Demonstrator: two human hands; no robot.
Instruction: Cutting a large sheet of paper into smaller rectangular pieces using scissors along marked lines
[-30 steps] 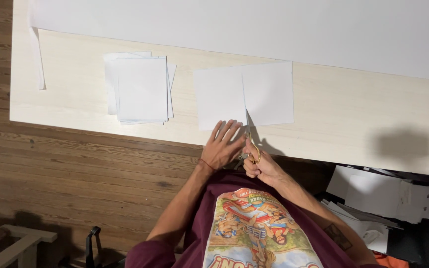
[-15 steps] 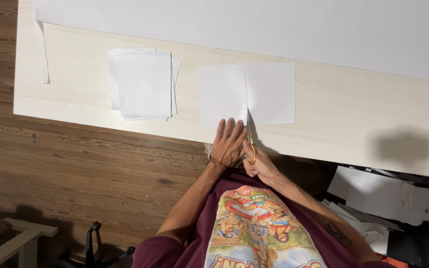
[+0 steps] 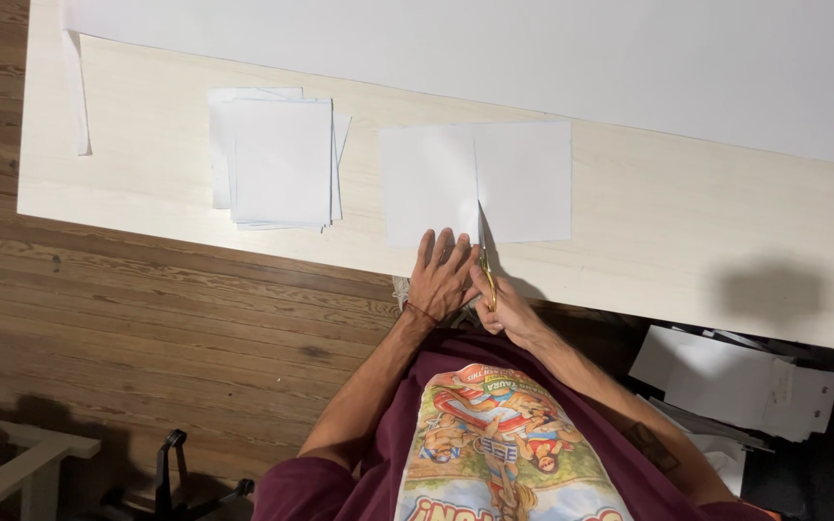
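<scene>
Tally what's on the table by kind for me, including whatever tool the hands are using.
Big white sheet along the far edge: 1
Narrow paper strip at the left end: 1
Stack of cut white sheets: 1 (sheets too close to count)
Sheet being cut, pinned by the left hand: 1
Scissors in the right hand: 1
Total: 5

white paper sheet (image 3: 475, 183), gold scissors (image 3: 486, 270), pale wood table (image 3: 687, 222)

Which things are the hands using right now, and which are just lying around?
In use:
- white sheet, being cut up its middle
- scissors in the right hand
- left hand, pressing the sheet's near edge

Lying about:
- paper stack on the table
- big white sheet at the back
- papers beneath the table
</scene>
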